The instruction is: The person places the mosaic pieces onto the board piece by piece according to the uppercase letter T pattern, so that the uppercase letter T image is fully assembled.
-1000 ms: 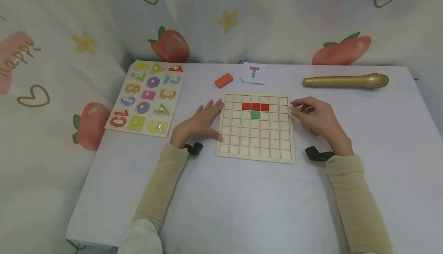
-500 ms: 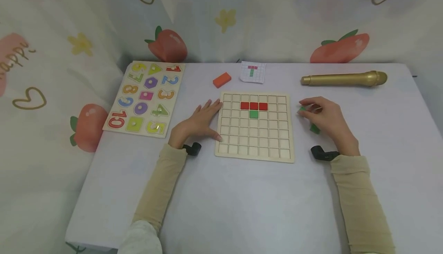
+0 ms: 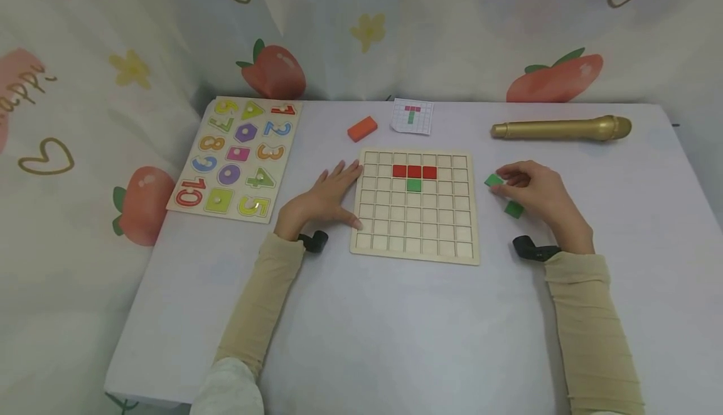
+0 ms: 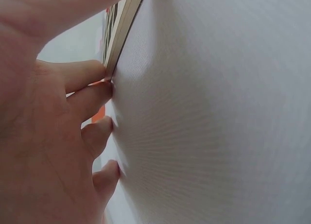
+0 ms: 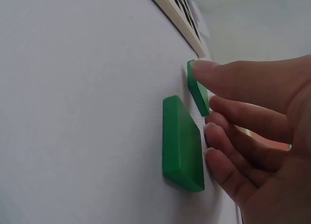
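A square wooden grid board [image 3: 381, 226] lies mid-table with a row of red tiles [image 3: 414, 171] and one green tile [image 3: 414, 185] below the row's middle. My left hand [image 3: 324, 196] spreads along its left side, thumb and index fingertip right at the edge. To the right of the board, my right hand [image 3: 536, 192] has thumb and index finger at opposite sides of a loose green tile [image 3: 493, 180], pinching it close over the table. The thumb covers one corner of it in the right wrist view. A second loose green tile [image 5: 180, 146] lies nearer, under the palm side.
A small pattern card [image 3: 412, 117] and an orange block [image 3: 362, 129] lie behind the board. A number puzzle board [image 3: 234, 157] sits at the back left, a gold microphone [image 3: 562, 129] at the back right. A printed curtain [image 3: 407, 32] hangs behind the table.
My right hand has drawn back to the right, away from the board's edge, and both loose green tiles have come into sight. My left hand has stayed at the board's left edge.
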The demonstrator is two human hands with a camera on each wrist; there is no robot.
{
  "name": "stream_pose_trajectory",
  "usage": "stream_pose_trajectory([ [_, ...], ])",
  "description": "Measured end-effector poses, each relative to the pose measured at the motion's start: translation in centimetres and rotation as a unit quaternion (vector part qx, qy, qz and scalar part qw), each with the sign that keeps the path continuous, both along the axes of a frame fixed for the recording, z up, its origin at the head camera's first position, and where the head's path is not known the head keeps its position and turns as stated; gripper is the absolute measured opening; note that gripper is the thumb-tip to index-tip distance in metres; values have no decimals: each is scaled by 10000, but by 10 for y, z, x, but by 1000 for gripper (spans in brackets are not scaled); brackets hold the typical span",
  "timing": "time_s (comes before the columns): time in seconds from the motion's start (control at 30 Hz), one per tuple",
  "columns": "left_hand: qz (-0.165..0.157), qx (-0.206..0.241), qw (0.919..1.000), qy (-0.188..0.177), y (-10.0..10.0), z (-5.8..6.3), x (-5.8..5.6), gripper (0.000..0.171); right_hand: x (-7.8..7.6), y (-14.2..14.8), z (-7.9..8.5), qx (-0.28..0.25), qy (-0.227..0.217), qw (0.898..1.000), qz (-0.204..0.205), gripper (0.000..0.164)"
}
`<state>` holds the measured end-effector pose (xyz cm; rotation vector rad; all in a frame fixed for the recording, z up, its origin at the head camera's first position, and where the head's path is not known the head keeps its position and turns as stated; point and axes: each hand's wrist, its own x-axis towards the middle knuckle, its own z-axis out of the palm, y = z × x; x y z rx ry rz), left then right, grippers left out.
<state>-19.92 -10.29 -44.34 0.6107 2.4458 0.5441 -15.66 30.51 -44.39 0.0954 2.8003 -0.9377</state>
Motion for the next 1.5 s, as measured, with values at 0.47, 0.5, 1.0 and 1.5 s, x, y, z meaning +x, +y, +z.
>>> stream_pose_trajectory([
  [0.47, -105, 61, 9999, 25, -1, -2, -5, 126, -1, -2, -1, 154, 107, 9998, 63, 41],
  [0.5, -107, 67, 9999, 19, -1, -2, -5, 126, -1, -2, -1, 153, 129, 9998, 71, 40],
  [1.0, -28, 49, 10000, -63, 0, -3, -3, 125, 1, -9, 0, 131, 314, 9991, 268, 37],
  [1.5, -11, 145, 9999, -48, -3, -2, -2, 124, 1, -41, 9, -52, 528, 9970, 559, 33],
])
